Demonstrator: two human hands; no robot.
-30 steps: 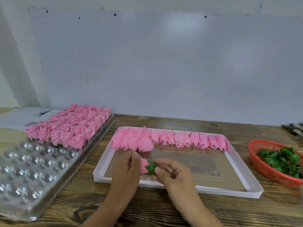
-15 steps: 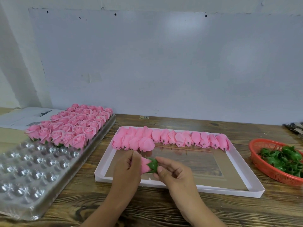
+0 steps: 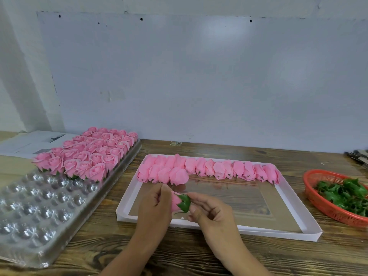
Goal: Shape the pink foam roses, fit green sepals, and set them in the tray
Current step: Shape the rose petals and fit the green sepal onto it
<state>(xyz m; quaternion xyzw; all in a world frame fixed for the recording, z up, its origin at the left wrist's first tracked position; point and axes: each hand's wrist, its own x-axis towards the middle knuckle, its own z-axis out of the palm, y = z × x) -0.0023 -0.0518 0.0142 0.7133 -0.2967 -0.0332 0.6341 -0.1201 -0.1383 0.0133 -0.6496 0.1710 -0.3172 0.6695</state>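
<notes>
Foam rose [image 3: 175, 202] sits pinched in my left hand [image 3: 154, 208] above the white box [image 3: 249, 230]; right hand [image 3: 207, 213] pinches the green sepal [image 3: 184, 203]. Squeezing harder could crush petals.

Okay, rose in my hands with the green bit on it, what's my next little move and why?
Probably press the green sepal snug against the rose: the left hand holds the bud, the right hand pinches the sepal, and its leaf tips look loose.

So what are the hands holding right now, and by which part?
One pink rose bud: the left hand grips its petal end, and the right hand pinches the green sepal at its base.
</notes>
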